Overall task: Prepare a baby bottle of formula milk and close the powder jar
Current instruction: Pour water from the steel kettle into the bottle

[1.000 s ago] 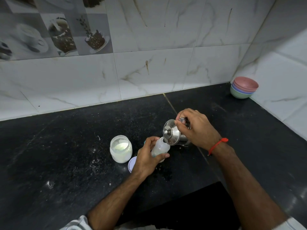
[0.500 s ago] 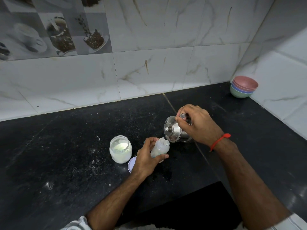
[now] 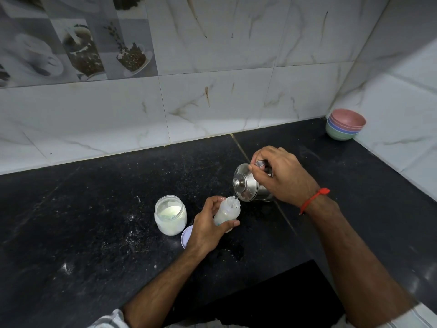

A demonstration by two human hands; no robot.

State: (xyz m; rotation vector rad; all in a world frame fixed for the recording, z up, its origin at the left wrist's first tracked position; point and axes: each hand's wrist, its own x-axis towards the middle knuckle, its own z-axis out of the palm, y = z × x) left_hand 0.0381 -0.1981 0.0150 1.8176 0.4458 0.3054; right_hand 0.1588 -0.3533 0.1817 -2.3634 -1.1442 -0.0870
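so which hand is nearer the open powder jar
Left. The left hand holds the bottle just right of the powder jar; the right hand tilts the kettle farther right.

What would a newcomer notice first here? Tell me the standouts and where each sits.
At centre, the right hand tips a shiny steel kettle toward the open baby bottle, which the left hand holds tilted just above the black counter. Left of the bottle stands the open powder jar, its lid lying beside it. Far back right, in the corner, sits a stack of pastel bowls.
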